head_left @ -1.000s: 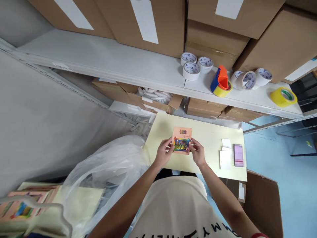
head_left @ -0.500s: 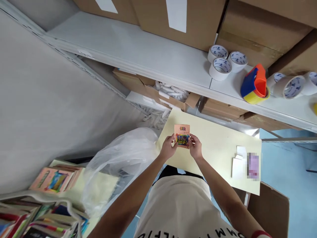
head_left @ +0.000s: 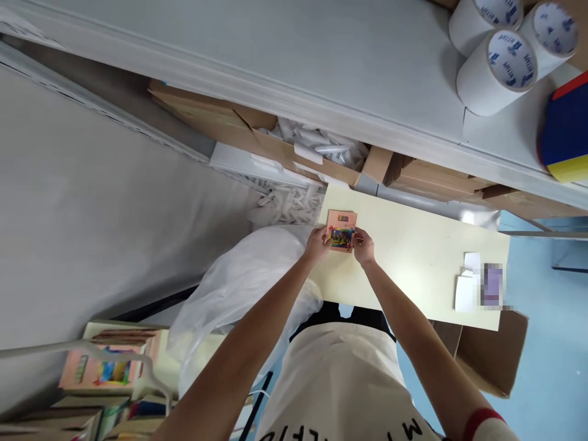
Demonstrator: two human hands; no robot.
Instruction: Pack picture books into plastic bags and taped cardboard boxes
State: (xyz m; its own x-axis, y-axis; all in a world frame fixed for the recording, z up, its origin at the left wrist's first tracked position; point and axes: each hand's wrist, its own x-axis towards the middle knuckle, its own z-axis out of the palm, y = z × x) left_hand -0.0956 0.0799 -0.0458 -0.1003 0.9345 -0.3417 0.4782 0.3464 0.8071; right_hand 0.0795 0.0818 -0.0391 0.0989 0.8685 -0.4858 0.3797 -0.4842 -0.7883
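Observation:
A small pink booklet (head_left: 341,222) with a colourful picture on its cover is held upright in view above the pale yellow table (head_left: 404,263). My left hand (head_left: 316,244) grips its left edge, and my right hand (head_left: 364,246) has its fingers closed at the right edge. Some of the fingers are hidden behind the booklet. Similar pink booklets (head_left: 98,369) lie in a stack at the lower left.
Shelving (head_left: 294,73) runs behind the table, carrying tape rolls (head_left: 478,86) and a tape dispenser (head_left: 569,128). Below sits an open carton (head_left: 271,150) of white pieces. A clear plastic bag (head_left: 248,263) bulges at my left. White cards (head_left: 465,293) lie at the table's right end.
My view has shifted closer to the shelf, so the tape rolls look larger and farther right. Both hands still hold the booklet, the right-hand fingers drawn in more.

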